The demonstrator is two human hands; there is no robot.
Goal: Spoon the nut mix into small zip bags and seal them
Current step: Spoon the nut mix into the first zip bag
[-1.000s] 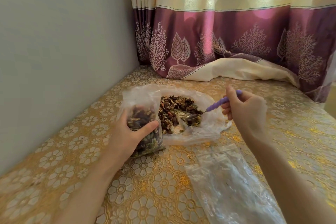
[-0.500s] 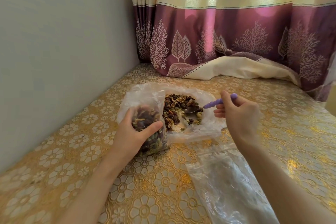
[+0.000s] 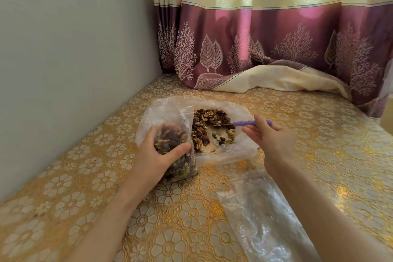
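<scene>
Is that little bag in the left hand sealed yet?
Not sealed: the small zip bag stands upright in the left hand, its top gaping.

Gold floral tablecloth (image 3: 319, 155); purple leaf-patterned curtain (image 3: 276, 38); grey wall (image 3: 74, 59)

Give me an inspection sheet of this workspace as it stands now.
Surface: gold floral tablecloth, set against the wall.
Job's things: small zip bag, partly filled, top open; nut mix in a large open plastic bag; purple-handled spoon, bowl in the mix.
Clutter: clear empty bags lying near the right arm.
Hands: left hand grips the small zip bag; right hand holds the spoon handle.
Cables: nothing seen.
Surroundings: grey wall; purple and cream curtain draped onto the surface.
</scene>
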